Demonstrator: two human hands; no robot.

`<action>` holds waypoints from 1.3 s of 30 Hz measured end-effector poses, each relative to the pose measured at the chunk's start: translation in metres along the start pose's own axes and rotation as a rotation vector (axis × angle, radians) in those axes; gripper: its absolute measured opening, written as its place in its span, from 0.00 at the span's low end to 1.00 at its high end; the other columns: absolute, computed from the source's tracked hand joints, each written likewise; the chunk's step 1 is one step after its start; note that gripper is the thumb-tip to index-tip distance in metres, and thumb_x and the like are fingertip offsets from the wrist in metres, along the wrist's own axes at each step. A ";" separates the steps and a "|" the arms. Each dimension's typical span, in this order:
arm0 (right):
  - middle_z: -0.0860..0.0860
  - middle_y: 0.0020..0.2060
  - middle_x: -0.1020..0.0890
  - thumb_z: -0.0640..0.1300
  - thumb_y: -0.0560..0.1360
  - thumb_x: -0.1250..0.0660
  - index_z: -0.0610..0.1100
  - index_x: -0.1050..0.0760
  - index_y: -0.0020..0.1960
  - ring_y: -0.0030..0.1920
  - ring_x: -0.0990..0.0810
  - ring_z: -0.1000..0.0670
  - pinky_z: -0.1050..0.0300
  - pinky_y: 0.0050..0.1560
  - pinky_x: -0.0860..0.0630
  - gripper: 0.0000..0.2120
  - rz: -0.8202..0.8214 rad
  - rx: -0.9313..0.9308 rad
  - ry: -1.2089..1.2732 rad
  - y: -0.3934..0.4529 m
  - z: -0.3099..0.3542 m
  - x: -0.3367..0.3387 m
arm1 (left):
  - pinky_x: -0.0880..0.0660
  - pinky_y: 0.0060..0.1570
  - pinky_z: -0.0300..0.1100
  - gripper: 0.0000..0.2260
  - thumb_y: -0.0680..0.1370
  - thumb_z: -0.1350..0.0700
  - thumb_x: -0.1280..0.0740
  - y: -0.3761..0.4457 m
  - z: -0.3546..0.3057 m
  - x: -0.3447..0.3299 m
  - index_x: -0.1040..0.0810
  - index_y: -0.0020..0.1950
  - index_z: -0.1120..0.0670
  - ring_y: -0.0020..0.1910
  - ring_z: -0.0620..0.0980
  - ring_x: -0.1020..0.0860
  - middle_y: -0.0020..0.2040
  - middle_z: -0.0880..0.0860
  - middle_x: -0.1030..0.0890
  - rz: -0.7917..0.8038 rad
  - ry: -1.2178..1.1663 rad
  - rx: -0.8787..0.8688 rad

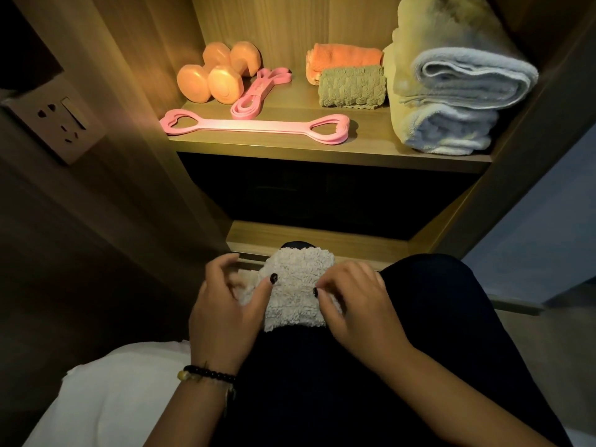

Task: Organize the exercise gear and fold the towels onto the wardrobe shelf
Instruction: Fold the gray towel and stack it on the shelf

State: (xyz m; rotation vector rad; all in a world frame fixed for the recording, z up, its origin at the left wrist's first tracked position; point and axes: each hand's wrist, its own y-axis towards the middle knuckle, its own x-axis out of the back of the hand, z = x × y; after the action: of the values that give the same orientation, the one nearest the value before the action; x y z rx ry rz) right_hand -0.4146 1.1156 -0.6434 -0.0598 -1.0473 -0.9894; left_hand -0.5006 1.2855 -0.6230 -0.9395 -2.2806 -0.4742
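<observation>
A small fluffy white towel (295,290) lies folded on my dark-trousered knee, in front of the wardrobe. My left hand (225,309) has its thumb on the towel's top and its fingers curled over the left edge. My right hand (353,306) pinches the towel's right edge. On the lit wardrobe shelf (322,156) stand two orange-pink dumbbells (209,80), a bundled pink resistance band (258,95) and a long pink heart-handled band (254,125) along the front. At the back lie a folded orange towel (346,58) and a grey-green towel (351,88).
Two folded pale blue towels (458,101) are stacked at the shelf's right, against a cream blanket (451,21). A dark compartment and a lower wooden ledge (316,241) sit below. A wall socket (61,119) is on the left. White bedding (122,398) is by my left arm.
</observation>
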 end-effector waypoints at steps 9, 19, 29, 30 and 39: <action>0.48 0.52 0.20 0.35 0.72 0.32 0.40 0.20 0.57 0.53 0.22 0.48 0.52 0.53 0.29 0.14 0.018 0.328 -0.046 -0.013 -0.005 -0.002 | 0.26 0.59 0.45 0.25 0.74 0.47 0.34 -0.011 0.020 0.003 0.36 0.70 0.38 0.58 0.43 0.22 0.56 0.40 0.21 0.187 -0.162 -0.387; 0.61 0.59 0.27 0.55 0.73 0.35 0.55 0.29 0.66 0.63 0.30 0.59 0.60 0.64 0.33 0.22 0.263 -0.032 0.312 -0.007 -0.013 -0.004 | 0.25 0.58 0.49 0.15 0.74 0.41 0.36 -0.009 0.019 -0.001 0.29 0.60 0.37 0.60 0.44 0.24 0.57 0.36 0.25 0.229 -0.127 -0.284; 0.53 0.45 0.18 0.43 0.73 0.28 0.48 0.22 0.49 0.45 0.20 0.57 0.63 0.46 0.24 0.06 0.270 -0.442 0.745 0.000 -0.013 0.005 | 0.25 0.38 0.35 0.13 0.70 0.37 0.30 -0.016 0.002 -0.008 0.25 0.46 0.43 0.43 0.38 0.21 0.44 0.43 0.20 0.117 -0.214 -0.038; 0.52 0.42 0.18 0.44 0.73 0.28 0.46 0.21 0.47 0.42 0.20 0.56 0.61 0.44 0.24 0.05 0.262 -0.450 0.746 0.002 -0.012 0.004 | 0.25 0.38 0.37 0.11 0.70 0.39 0.30 -0.014 0.001 -0.009 0.24 0.45 0.44 0.41 0.39 0.21 0.41 0.45 0.19 0.130 -0.215 0.016; 0.60 0.55 0.23 0.50 0.75 0.33 0.54 0.24 0.59 0.58 0.26 0.64 0.73 0.56 0.32 0.13 0.079 -0.216 0.389 0.001 -0.013 -0.006 | 0.23 0.44 0.52 0.19 0.69 0.40 0.30 0.011 -0.009 -0.023 0.21 0.43 0.56 0.42 0.52 0.20 0.40 0.53 0.18 0.184 -0.218 0.301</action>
State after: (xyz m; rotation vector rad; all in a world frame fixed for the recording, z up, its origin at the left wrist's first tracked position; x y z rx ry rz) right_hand -0.4052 1.1141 -0.6549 -0.0814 -0.5771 -0.9910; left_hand -0.4762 1.2764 -0.6303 -1.0728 -2.3411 0.0540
